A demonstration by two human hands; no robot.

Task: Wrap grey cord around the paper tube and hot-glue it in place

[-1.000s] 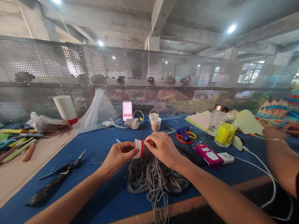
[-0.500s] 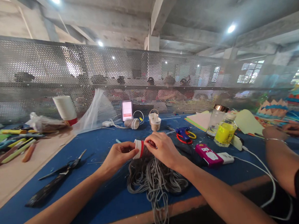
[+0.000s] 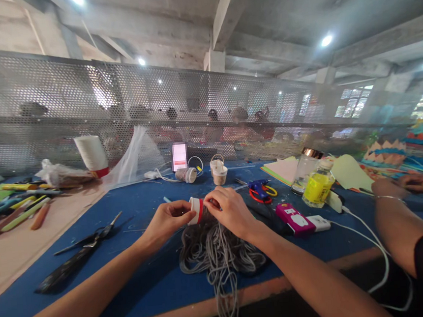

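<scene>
A small paper cup (image 3: 197, 210) with a red band lies on its side above the blue mat (image 3: 139, 268). My left hand (image 3: 167, 221) grips its open rim end with closed fingers. My right hand (image 3: 230, 211) is closed over the other end, pinching grey cord against the cup. A loose heap of grey cord (image 3: 220, 254) lies just below both hands and trails over the table's front edge.
Black scissors (image 3: 92, 236) lie to the left. A pink device (image 3: 294, 218) with a white charger and cable, a blue glue gun (image 3: 260, 189), a yellow bottle (image 3: 318, 188) and a glass jar sit to the right. Another person's arms (image 3: 397, 211) work at far right. Small cups stand behind.
</scene>
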